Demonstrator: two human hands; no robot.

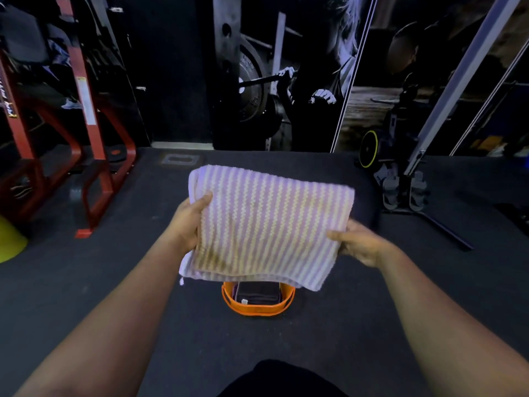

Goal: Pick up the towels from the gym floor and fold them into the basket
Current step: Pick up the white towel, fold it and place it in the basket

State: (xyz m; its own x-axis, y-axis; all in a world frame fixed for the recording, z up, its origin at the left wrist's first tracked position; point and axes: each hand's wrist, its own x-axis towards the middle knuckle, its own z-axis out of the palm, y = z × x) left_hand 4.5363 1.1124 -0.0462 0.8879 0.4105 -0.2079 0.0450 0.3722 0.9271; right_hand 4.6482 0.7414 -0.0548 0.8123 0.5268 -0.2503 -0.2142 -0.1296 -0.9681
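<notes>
A folded towel (269,224) with lilac and pale yellow stripes hangs flat in the air above the floor. My left hand (190,222) grips its left edge, thumb on top. My right hand (359,243) grips its right edge near the front corner. Directly under the towel's near edge stands an orange basket (257,309) on the dark floor. Inside the basket lies a dark folded towel (257,293). The striped towel hides the far half of the basket.
A red steel weight rack (86,138) stands at the left. A yellow cone (10,242) sits at the far left edge. A grey machine base with a yellow-rimmed wheel (369,149) stands at the right. Dark rubber flooring (143,282) surrounds the basket.
</notes>
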